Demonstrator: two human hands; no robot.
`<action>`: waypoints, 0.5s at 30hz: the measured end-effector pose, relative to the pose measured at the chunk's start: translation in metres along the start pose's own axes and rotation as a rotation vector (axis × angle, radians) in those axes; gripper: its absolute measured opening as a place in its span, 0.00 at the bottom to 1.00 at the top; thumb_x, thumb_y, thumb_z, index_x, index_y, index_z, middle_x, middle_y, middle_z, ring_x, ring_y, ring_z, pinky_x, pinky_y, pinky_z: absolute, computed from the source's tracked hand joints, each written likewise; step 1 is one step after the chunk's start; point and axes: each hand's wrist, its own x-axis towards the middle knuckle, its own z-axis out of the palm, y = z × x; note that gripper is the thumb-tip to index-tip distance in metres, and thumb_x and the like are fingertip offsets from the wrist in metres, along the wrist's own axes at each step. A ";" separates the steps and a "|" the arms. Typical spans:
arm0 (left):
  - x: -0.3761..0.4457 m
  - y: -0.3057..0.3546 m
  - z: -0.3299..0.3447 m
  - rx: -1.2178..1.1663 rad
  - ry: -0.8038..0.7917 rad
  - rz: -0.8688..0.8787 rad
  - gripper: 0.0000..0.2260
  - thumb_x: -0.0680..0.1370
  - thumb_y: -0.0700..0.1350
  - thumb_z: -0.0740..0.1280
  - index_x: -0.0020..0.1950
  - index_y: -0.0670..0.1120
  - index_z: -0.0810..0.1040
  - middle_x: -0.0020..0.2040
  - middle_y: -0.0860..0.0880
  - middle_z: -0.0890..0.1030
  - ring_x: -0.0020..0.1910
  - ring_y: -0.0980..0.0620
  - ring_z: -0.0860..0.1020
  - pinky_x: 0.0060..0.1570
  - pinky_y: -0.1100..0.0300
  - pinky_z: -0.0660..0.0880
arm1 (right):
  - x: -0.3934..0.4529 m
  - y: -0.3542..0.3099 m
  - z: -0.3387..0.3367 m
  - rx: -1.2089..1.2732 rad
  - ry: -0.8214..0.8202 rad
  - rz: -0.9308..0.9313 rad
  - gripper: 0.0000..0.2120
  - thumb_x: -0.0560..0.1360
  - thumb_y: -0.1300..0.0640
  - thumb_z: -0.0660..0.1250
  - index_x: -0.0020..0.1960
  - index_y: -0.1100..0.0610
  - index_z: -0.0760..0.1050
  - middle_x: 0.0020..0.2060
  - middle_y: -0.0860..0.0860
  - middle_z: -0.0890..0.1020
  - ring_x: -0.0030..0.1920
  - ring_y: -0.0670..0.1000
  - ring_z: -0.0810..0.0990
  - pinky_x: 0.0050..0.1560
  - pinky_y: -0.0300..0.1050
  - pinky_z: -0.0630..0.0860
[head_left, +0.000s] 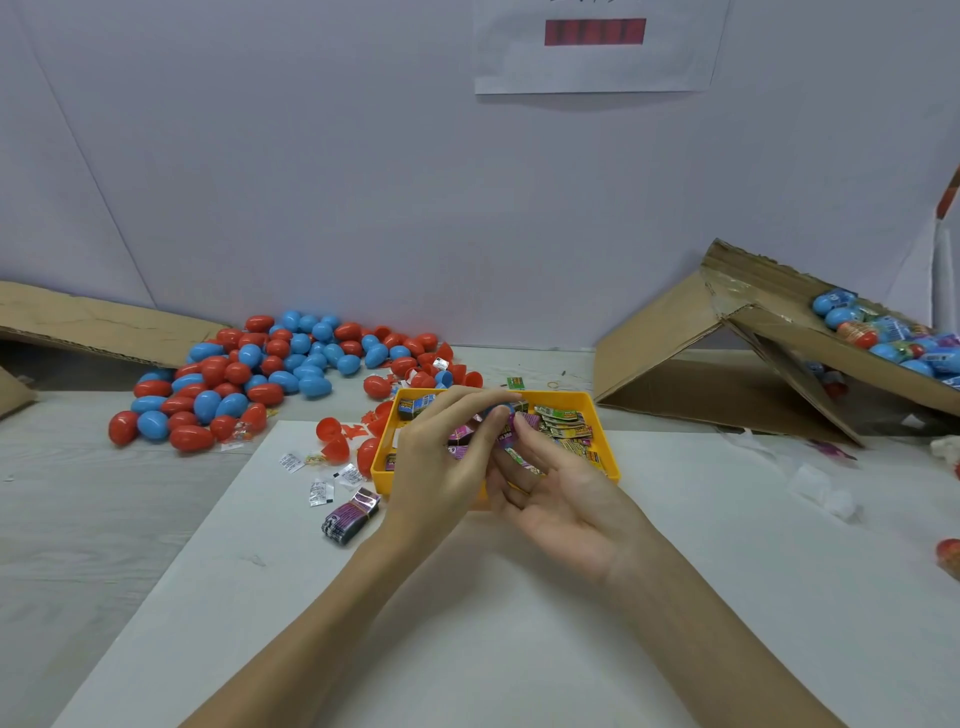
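Left hand (441, 457) curled round a blue egg (493, 410) above the yellow tray (607, 447) at 12 o'clock, a person sets right hand (566, 499) fingertips on a purple wrapper (511, 434) at the egg's 5 o'clock side; whether they pinch it cannot be told. The step looks like sleeving the egg. Next, the wrapper likely needs sliding on squarely. Bare eggs (270, 364) lie at 10 o'clock, wrapped eggs (893, 338) at 2 o'clock.
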 end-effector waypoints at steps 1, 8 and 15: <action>0.000 0.001 0.000 -0.022 -0.001 -0.026 0.09 0.81 0.38 0.70 0.59 0.46 0.85 0.53 0.55 0.84 0.56 0.54 0.81 0.54 0.63 0.77 | 0.000 0.000 0.000 0.001 0.000 -0.003 0.17 0.69 0.57 0.79 0.57 0.56 0.85 0.50 0.57 0.87 0.47 0.53 0.88 0.47 0.45 0.84; 0.002 0.002 -0.003 -0.194 -0.010 -0.182 0.08 0.79 0.44 0.71 0.57 0.52 0.86 0.52 0.57 0.85 0.57 0.52 0.81 0.55 0.62 0.78 | -0.001 0.000 0.001 -0.022 0.013 -0.021 0.21 0.73 0.56 0.77 0.65 0.56 0.82 0.53 0.57 0.87 0.53 0.55 0.87 0.42 0.45 0.83; 0.002 0.000 -0.003 -0.192 -0.019 -0.187 0.08 0.79 0.44 0.71 0.56 0.50 0.87 0.51 0.56 0.85 0.56 0.52 0.82 0.54 0.62 0.79 | -0.001 0.000 0.002 -0.027 0.021 -0.065 0.21 0.74 0.57 0.75 0.66 0.57 0.81 0.54 0.59 0.86 0.53 0.55 0.87 0.44 0.44 0.83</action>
